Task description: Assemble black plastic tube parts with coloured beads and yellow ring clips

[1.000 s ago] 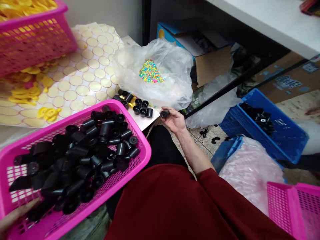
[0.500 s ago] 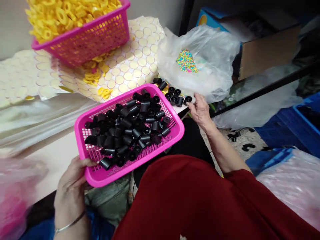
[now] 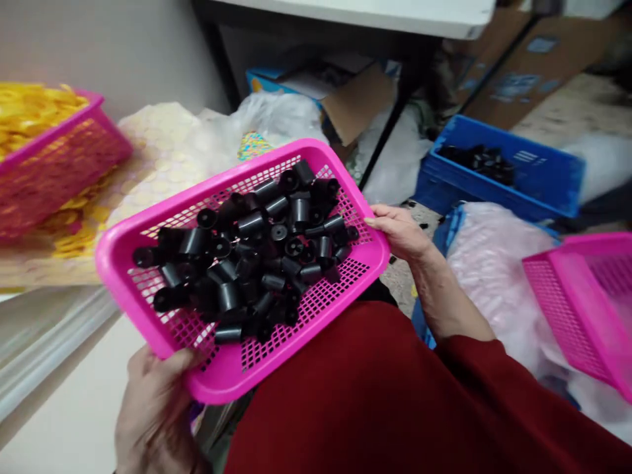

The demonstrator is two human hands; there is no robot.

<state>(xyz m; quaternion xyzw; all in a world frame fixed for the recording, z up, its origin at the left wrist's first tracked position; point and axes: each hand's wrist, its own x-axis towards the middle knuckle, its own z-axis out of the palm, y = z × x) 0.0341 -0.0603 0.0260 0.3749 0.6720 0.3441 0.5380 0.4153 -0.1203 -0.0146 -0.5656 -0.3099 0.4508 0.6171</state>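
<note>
A pink plastic basket (image 3: 345, 289) with lattice sides is held up in front of my body, slightly tilted. Inside it lies a heap of short black plastic cylinders (image 3: 251, 224), some showing a round end with a small hole. My left hand (image 3: 158, 395) grips the near left corner, thumb over the rim and the other fingers hidden underneath. At the right end, my right hand (image 3: 402, 230) is closed on the rim, its fingers partly out of sight beneath the basket.
Another pink basket (image 3: 69, 151), full of yellow plastic pieces (image 3: 34, 118), stands on the left. A clear bag (image 3: 281, 118) with coloured beads lies behind. To the right are a blue crate (image 3: 503, 191) with black parts, a bag of pinkish items (image 3: 484, 257) and a pink basket (image 3: 577, 303).
My right hand has left the black cylinders on the table and taken hold of the basket's right rim. The basket is closer to me, and the view has swung right.
</note>
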